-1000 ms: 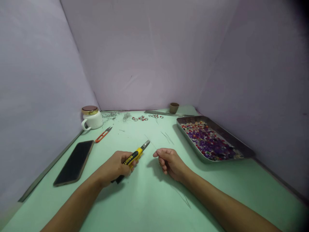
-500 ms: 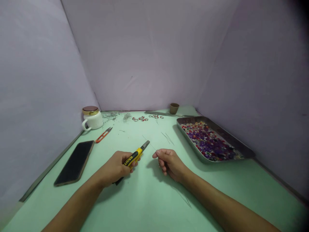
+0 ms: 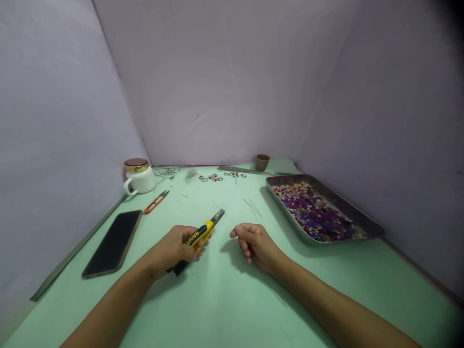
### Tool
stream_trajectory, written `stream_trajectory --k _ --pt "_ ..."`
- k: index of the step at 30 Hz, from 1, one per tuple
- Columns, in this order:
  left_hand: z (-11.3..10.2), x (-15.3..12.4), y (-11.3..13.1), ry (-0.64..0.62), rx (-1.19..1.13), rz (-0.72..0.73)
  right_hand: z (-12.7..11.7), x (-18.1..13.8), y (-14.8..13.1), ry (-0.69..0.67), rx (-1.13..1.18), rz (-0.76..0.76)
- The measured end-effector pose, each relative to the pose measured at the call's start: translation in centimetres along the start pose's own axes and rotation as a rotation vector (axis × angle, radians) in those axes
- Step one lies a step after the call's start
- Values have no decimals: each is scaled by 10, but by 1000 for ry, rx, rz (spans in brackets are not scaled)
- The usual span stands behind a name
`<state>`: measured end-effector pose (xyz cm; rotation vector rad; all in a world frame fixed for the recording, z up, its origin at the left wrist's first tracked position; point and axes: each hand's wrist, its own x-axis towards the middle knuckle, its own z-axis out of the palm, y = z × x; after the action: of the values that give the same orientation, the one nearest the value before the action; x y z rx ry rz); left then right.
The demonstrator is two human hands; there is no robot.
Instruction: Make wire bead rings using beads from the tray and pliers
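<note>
One thin wire [image 3: 229,219], pinched in the right grip [image 3: 258,242] between the side edges of the tabletop [image 3: 221,309], could bend or slip if the left grip [image 3: 177,250], wrapped around yellow pliers [image 3: 204,233], twists them.

One each: pliers [image 3: 207,228], phone [image 3: 113,244], tray [image 3: 346,206]

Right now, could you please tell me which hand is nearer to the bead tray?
Right: the right hand is left of the bead tray; the left hand is farther left.
</note>
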<state>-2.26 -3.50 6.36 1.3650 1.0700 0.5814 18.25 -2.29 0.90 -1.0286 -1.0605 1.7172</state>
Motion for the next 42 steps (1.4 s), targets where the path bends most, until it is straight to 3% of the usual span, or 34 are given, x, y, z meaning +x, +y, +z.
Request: stream_trajectory --k 14,19,24,31,42 --pt "5 -2 6 27 269 -16 2 0 0 5 -29 -17" --pt "1 -2 4 2 178 6 -1 1 -2 -24 15 27" --pt "-4 -4 7 60 181 -28 -2 1 -2 -30 1 47" --pt "-2 -3 2 -19 112 5 2 -2 -4 16 -36 45" --pt "-4 -2 3 40 253 9 2 0 -3 42 -185 14"
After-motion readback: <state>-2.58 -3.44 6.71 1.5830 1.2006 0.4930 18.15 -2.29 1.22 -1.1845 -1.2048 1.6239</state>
